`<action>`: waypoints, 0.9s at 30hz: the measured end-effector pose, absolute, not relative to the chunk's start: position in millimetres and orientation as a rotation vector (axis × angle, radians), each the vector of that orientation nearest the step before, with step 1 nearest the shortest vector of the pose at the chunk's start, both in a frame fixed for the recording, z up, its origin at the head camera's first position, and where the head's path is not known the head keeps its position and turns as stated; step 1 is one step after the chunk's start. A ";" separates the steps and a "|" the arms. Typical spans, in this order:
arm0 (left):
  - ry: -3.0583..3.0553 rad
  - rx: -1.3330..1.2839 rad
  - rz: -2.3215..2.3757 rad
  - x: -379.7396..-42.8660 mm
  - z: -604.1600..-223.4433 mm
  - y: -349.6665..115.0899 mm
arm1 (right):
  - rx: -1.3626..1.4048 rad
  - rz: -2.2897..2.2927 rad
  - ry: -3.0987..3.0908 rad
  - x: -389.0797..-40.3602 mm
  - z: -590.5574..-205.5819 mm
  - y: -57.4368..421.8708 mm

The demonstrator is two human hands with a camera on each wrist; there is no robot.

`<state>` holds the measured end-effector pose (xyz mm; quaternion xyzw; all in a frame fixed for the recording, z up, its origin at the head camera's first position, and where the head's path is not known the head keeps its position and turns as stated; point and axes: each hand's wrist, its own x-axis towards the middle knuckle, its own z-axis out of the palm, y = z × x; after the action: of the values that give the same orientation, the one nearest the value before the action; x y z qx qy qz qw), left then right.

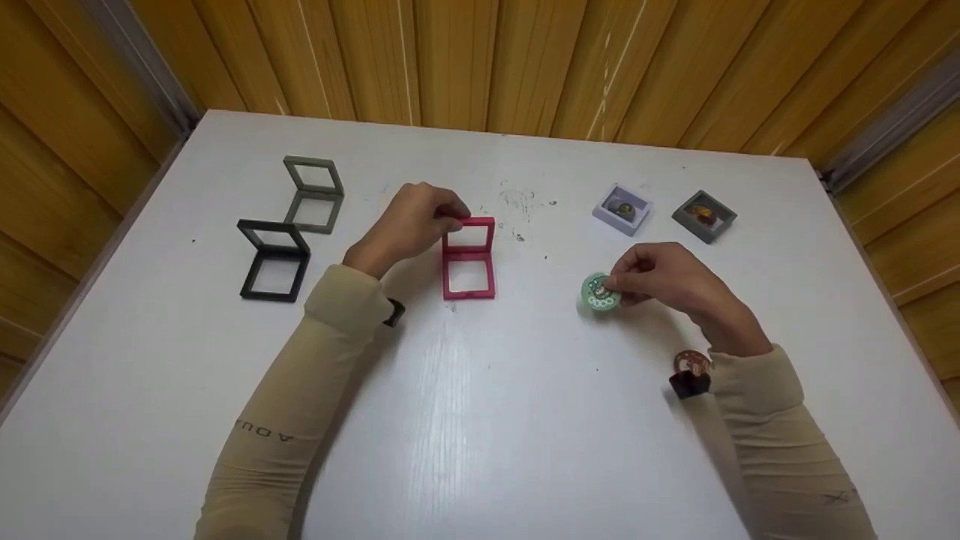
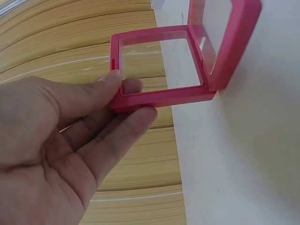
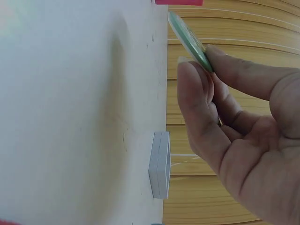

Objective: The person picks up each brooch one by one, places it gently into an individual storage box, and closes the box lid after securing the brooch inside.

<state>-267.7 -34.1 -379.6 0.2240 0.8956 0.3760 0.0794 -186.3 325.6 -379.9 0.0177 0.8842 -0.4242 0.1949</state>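
My left hand point(image 1: 416, 221) pinches the upper frame of a pink hinged display case point(image 1: 469, 295) that stands opened on the white table. The left wrist view shows thumb and fingers on a corner of this pink frame point(image 2: 159, 98), with clear film in its windows. In my right hand point(image 1: 667, 281) a round green badge point(image 1: 600, 292) with a printed picture is pinched by its edge, held to the right of the pink case. Seen edge-on in the right wrist view, the green badge point(image 3: 190, 41) sits between thumb and fingers, above the table.
On the left stand an opened black case point(image 1: 274, 277) and an opened olive-green case point(image 1: 315, 210). At the back right lie a closed lilac case point(image 1: 622, 210) and a closed grey case point(image 1: 705, 216), each with an item inside. A brown round badge point(image 1: 691, 363) lies near the right wrist.
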 end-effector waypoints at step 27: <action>2.687 0.711 1.115 -262.3 -380.8 -17.0 | 0.036 -1.340 2.466 -200.2 -383.7 283.0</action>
<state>-262.3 -17.0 -380.8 0.2369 0.8948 0.3714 0.0733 -200.2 283.0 -383.7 0.0128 0.8663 -0.4708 0.1667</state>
